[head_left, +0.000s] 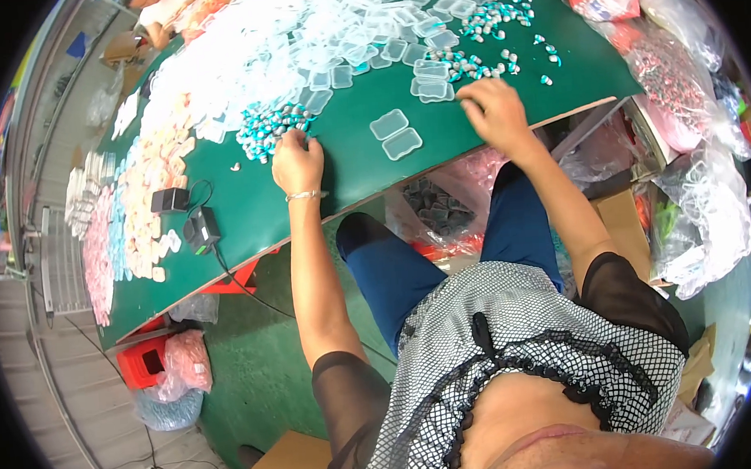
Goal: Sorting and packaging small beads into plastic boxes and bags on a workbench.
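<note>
My left hand (298, 164) is at the near edge of a heap of small teal-and-grey capsule-like pieces (261, 132). Its fingers are curled down into the heap, and what they pinch is hidden. To the right, my right hand (497, 116) hovers over the green table with loosely bent fingers, thumb apart from them, and nothing visible in it. Just left of its fingertips lie several clear plastic cases (431, 80). Between my hands an unfolded clear case (397, 135) lies flat, its two halves side by side.
A large mound of clear cases (238, 46) covers the far table (355, 172). More teal-and-grey pieces (496, 17) lie at the back right. Pink and peach pieces (140, 204), a black adapter (200, 230) and its cable are at left. Bagged goods (669, 83) crowd the right side. A person (179, 11) sits at far left.
</note>
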A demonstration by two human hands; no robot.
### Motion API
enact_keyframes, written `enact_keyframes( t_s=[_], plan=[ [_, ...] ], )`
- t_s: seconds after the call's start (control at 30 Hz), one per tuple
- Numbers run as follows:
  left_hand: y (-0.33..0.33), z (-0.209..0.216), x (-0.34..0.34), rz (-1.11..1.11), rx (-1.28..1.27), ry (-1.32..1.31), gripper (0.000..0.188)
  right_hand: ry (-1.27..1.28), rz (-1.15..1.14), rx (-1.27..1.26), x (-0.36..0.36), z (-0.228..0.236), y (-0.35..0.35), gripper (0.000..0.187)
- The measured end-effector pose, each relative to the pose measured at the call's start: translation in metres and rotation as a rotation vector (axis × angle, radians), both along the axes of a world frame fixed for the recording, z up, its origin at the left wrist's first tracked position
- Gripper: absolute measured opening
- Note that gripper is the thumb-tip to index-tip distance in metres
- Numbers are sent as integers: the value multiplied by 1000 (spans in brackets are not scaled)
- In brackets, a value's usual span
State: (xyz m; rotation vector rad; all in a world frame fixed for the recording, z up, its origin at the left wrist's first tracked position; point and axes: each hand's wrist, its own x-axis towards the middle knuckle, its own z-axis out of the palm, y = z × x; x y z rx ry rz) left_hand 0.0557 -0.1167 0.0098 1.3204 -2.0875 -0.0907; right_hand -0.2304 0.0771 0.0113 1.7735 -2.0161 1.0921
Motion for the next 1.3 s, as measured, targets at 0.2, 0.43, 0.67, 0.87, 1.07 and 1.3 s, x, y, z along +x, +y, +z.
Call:
enact_keyframes(
  t_s=[0.2, 0.43, 0.67, 0.87, 1.07, 1.3],
  plan=[
    [41, -1, -12, -235, 85, 96, 17, 79, -143, 75, -39, -14, -7, 13],
    [79, 11, -23, -461, 275, 410, 21, -327, 48, 106, 22, 16, -6, 19],
    [85, 2, -47, -565, 202, 271, 23, -236, 282, 89, 76, 4, -31, 14],
    [88, 0, -44, -562, 129, 203, 24, -19, 229, 130, 74, 16, -32, 11],
    [93, -1, -42, -534, 107, 241, 35, 21, 240, 62, 42, 19, -100, 12],
    [93, -2, -50, -536, 67, 216, 38, 384, -2, 58, 17, -7, -181, 7]
  ],
)
